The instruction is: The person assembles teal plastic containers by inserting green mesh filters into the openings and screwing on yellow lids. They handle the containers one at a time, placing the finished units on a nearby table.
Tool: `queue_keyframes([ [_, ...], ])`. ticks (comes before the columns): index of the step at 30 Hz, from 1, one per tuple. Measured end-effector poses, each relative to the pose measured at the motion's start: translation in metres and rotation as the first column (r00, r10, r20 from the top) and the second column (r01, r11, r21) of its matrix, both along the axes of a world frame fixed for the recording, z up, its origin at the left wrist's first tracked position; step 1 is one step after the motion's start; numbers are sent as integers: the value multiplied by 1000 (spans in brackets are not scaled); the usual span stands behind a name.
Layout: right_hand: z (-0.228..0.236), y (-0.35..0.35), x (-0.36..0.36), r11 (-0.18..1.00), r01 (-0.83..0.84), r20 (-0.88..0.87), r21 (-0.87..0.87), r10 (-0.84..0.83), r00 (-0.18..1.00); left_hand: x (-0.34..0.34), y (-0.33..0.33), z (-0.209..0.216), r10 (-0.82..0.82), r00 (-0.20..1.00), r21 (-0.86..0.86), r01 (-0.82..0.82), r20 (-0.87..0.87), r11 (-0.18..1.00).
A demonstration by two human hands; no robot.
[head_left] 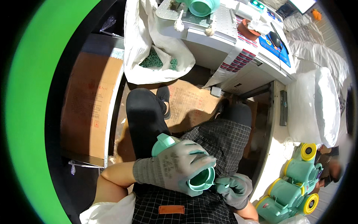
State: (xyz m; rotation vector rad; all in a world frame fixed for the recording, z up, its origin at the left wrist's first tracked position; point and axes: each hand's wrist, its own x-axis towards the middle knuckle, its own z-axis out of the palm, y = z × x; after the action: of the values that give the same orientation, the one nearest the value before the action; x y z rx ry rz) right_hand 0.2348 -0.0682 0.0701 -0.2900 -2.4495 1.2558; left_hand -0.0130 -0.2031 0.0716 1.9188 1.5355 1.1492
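Note:
Across my lap lies a mint-green plastic jug-like body (162, 143), tilted so that its round open mouth (201, 180) points toward the lower right. My left hand (182, 164), in a grey work glove with a darker coated palm, is wrapped round it and covers most of its side. A tab-like part sticks out past the wrist. My right hand (235, 190), gloved alike, is closed right beside the rim. Its fingers are pinched together, and what they hold, if anything, is too small to make out.
Ahead, a white sack (160, 72) holds green plastic scraps (153, 59). A white machine table (205, 37) carries another mint-green part (201, 6). Yellow-rimmed green containers (285, 194) are stacked at right, near another person's arm. A cardboard box (85, 108) stands left.

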Motion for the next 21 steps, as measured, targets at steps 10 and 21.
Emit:
queue_keyframes([
  [10,35,30,-35,920,-269,560,284,68,826,10,44,-11,-216,943,-368,112,-253,923],
  [21,65,74,34,889,265,280,-373,-164,946,-48,9,-10,-24,998,-80,28,62,996],
])
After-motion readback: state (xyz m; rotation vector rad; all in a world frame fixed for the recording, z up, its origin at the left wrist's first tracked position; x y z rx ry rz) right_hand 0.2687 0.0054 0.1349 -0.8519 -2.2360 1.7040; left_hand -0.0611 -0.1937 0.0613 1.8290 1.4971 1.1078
